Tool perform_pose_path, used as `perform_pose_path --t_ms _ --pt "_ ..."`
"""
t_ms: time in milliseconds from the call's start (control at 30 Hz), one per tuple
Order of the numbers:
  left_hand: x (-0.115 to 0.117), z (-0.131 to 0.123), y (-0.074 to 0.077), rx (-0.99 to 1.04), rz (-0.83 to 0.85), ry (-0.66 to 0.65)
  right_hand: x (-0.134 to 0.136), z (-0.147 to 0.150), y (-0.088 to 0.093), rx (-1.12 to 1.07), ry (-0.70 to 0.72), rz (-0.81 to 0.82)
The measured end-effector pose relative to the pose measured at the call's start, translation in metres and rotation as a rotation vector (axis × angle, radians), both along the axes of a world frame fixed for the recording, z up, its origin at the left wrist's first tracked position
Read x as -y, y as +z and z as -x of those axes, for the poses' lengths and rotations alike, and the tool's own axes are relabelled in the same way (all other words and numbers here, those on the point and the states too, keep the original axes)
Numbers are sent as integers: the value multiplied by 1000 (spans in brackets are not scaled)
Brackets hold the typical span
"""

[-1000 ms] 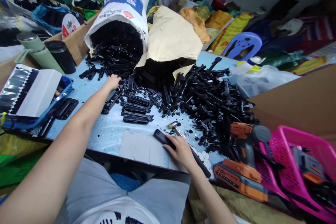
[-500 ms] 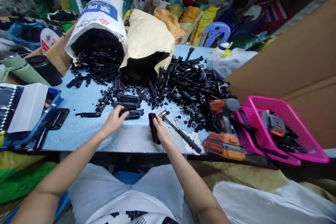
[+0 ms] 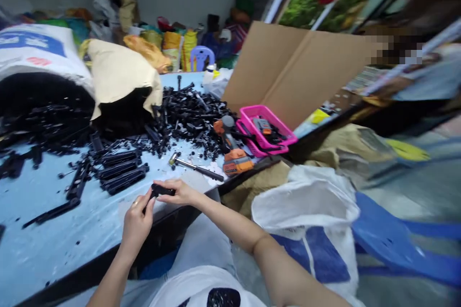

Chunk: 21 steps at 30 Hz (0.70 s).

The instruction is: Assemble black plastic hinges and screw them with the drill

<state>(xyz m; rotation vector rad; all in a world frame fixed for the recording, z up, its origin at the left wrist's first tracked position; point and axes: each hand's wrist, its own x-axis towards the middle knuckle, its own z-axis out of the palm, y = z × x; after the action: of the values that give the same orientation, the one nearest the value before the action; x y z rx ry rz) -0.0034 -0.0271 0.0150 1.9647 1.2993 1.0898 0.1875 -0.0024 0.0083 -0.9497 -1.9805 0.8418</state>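
Note:
Near the table's front edge, a short black plastic part (image 3: 163,191) is held between my two hands. My right hand (image 3: 182,192) is closed around its right end, thumb and fingers pinching it. My left hand (image 3: 138,217) is closed at the left end, fingertips pressed on it; whether a smaller piece sits in them is hidden. Several long black parts (image 3: 122,172) lie side by side just beyond my left hand. A hammer (image 3: 196,168) rests behind my right hand, and an orange and grey cordless drill (image 3: 232,148) stands to its right.
A big heap of black parts (image 3: 194,115) covers the table's back. A white sack (image 3: 43,53) and a beige sack (image 3: 120,72) spill more. Right of the drill are pink baskets (image 3: 268,129) and a cardboard sheet (image 3: 288,67). An open white sack (image 3: 306,216) stands beside a blue chair (image 3: 399,235).
My view has swung to the right. My left hand has left the row of black parts and met my right hand at the black part, which is now turned more level.

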Motion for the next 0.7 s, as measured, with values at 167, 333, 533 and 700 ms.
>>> perform_pose_path --t_ms 167,333,533,700 --pt "6 -7 0 -2 -36 95 2 -1 0 101 -47 -55" --pt "7 -2 -4 -51 40 7 3 -13 9 218 70 -74" --pt "1 -1 -6 -86 -33 14 -5 -16 7 158 29 -56" --pt "-8 4 11 -163 15 -72 -10 -10 11 -32 89 104"
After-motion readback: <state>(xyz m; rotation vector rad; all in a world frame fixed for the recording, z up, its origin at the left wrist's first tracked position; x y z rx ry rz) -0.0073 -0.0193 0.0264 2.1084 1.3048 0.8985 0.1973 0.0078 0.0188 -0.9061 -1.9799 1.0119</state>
